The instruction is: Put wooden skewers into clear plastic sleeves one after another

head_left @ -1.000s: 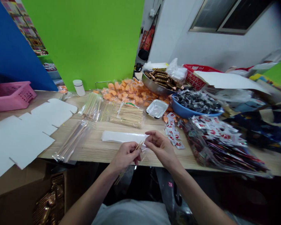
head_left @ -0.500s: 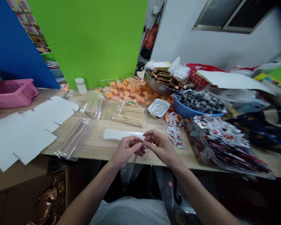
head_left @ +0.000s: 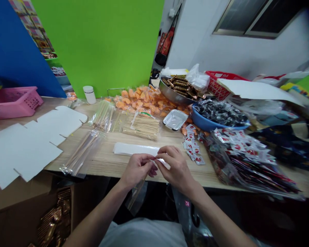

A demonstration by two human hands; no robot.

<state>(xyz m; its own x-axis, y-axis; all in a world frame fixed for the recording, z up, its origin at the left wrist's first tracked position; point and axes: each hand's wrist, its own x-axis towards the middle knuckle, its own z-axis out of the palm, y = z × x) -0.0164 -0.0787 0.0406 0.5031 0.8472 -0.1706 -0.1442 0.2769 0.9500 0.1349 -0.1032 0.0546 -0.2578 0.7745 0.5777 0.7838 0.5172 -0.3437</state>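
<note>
A narrow clear plastic bag with thin wooden sticks (head_left: pixel 137 196) hangs down from my left hand (head_left: pixel 137 171), past the table's front edge. The left fingers are closed round its upper end. Fingertips of my right hand (head_left: pixel 175 168) pinch together at the bag's top, meeting the left fingertips; the exact grip is partly hidden. Just behind both hands lies a flat stack of white, clear-wrapped sleeves (head_left: pixel 130 148). Further back rests a bundle of loose wooden sticks (head_left: pixel 145 127). To the left are filled stick bags (head_left: pixel 83 151).
White cardboard blanks (head_left: pixel 28 144) and a pink basket (head_left: pixel 18 101) occupy the left. Orange wrapped pieces (head_left: pixel 141 99), a foil tray (head_left: pixel 175 119), a steel bowl (head_left: pixel 167 92) and a blue basin (head_left: pixel 204 123) stand behind. Small sachets (head_left: pixel 193 145) and a large plastic bag (head_left: pixel 221 168) lie right.
The bag of sticks has swung from nearly upright to a slant, its lower end moving left. My right hand has shifted slightly left and down, fingers closer together.
</note>
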